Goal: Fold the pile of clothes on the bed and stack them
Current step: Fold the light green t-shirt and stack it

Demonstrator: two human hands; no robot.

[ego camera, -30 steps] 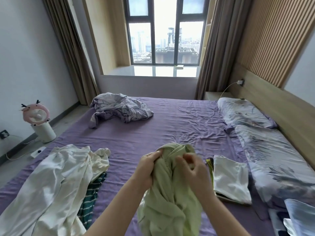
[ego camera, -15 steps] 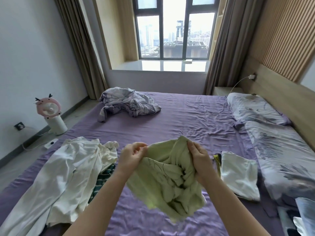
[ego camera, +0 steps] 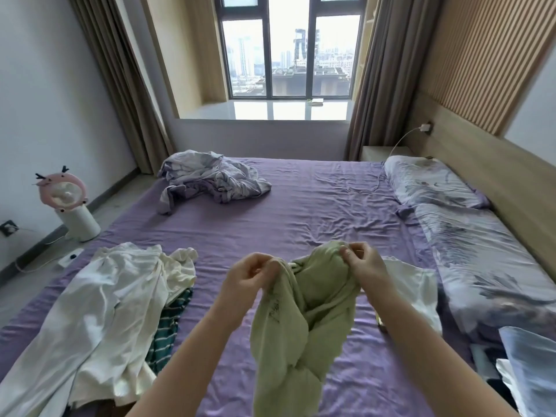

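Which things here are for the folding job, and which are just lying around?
For the job: green garment, gripped by left hand and right hand; white clothes; striped garment; folded white piece.

Just lying about: crumpled bedding; pillows; pink fan; charger cable.

Daylit window [ego camera: 290, 52] between brown curtains [ego camera: 120, 82] — slatted wood wall [ego camera: 478, 55].
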